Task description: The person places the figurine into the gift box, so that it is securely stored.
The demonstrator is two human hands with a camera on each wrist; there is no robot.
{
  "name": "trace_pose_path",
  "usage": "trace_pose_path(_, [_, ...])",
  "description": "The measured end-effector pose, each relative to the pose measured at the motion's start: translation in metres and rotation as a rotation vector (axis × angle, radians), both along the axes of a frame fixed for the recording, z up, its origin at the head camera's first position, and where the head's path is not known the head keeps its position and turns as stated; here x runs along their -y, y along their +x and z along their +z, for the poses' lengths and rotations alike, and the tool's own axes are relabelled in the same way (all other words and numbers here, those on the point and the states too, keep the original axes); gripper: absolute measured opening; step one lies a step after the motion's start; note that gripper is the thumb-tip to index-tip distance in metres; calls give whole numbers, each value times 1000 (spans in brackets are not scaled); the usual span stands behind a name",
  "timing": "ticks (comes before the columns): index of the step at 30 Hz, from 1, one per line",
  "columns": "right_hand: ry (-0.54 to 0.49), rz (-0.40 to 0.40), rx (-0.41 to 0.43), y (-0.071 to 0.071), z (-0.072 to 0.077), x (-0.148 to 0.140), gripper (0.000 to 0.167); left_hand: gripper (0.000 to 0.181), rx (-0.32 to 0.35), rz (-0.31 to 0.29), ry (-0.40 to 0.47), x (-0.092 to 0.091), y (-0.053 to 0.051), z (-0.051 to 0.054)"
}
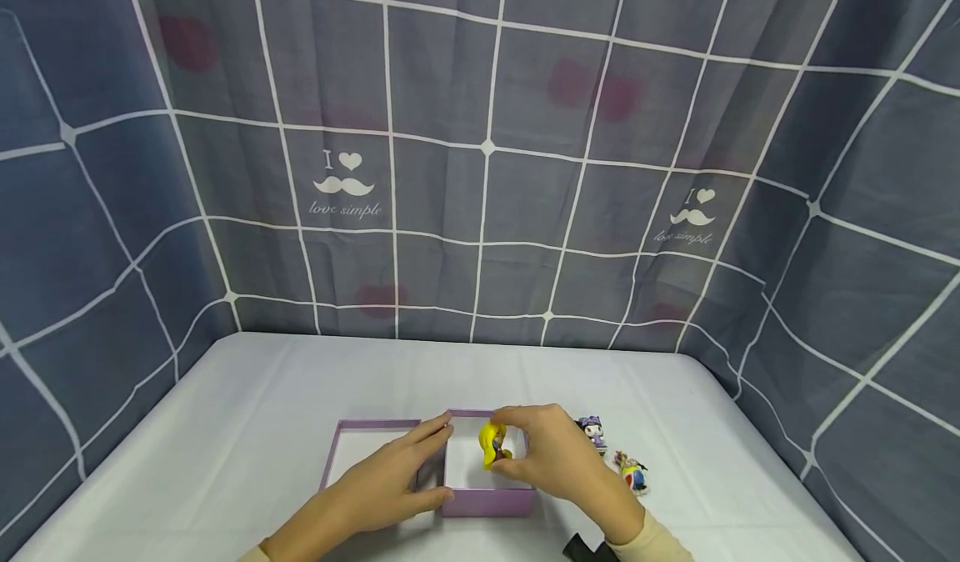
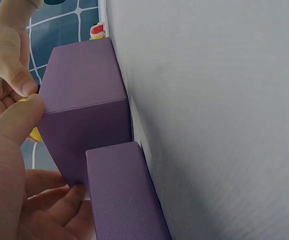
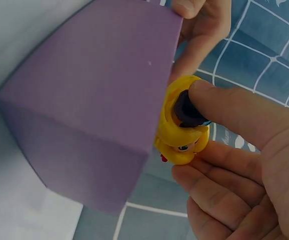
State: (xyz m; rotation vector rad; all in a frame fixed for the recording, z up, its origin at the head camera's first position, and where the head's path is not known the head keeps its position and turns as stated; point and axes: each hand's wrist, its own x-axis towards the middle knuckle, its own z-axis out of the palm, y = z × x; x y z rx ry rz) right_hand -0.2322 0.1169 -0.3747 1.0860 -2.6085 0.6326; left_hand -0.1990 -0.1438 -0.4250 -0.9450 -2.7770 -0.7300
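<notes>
My right hand [image 1: 551, 454] pinches a small figurine with long yellow hair [image 1: 491, 445] between thumb and fingers, over the opening of a purple box [image 1: 487, 502] with a white inside. In the right wrist view the figurine [image 3: 177, 125] is tilted head down beside the box's rim, its dark clothing under the thumb. At the box's left side my left hand [image 1: 386, 479] holds the wall. Its thumb is at the near corner and its fingers reach toward the far corner. The left wrist view shows these fingers against the purple side [image 2: 92, 130].
A lower purple-rimmed box or lid [image 1: 328, 454] lies left of the box, partly under my left hand. Right of my right hand are a figurine with a purple top [image 1: 592, 430] and a colourful figurine [image 1: 632, 473]. A black object [image 1: 585, 549] shows near the right sleeve.
</notes>
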Motion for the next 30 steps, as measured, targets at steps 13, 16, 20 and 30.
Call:
trace_pose_path(13, [14, 54, 66, -4, -17, 16, 32, 79, 41, -8, 1, -3, 1, 1])
trace_pose_path(16, [28, 64, 61, -8, -19, 19, 32, 79, 32, -4, -5, -3, 1, 1])
trace_pose_path(20, [48, 94, 82, -12, -22, 23, 34, 79, 30, -3, -8, -3, 1, 2])
trace_pose_path(30, [67, 177, 149, -23, -27, 32, 32, 80, 39, -1, -3, 0, 1, 3])
